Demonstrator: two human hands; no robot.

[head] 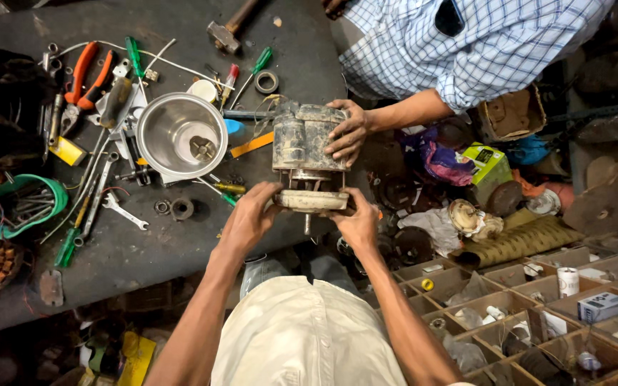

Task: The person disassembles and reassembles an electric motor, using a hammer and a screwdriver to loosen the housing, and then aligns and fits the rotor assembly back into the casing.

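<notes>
- Nearest to the camera is the person's own pale cap, and from under it both bare arms reach forward to the dark worktop (130, 250).
- Left hand (250, 218) closes its fingers on the left edge of the round end plate (312, 201) of a dirty grey electric motor (307, 146); the right hand (357, 221) closes on the right edge of the same plate.
- So both grips are closed on the plate, one on each side, and the motor stands at the right border of the worktop, between the two people.
- Another person, in a checked shirt (466, 43), presses one hand (348, 132) on the far right side of the motor body and keeps it from moving.
- To do this well, it seems good that both hands pull evenly and straight along the shaft, so that the plate does not tilt and jam.
- Just left of the motor lies a shiny steel bowl (180, 134), and farther left are pliers with orange handles (84, 78), green screwdrivers and a spanner (124, 212).
- On the right stand wooden compartments (509, 300) with small parts.
</notes>
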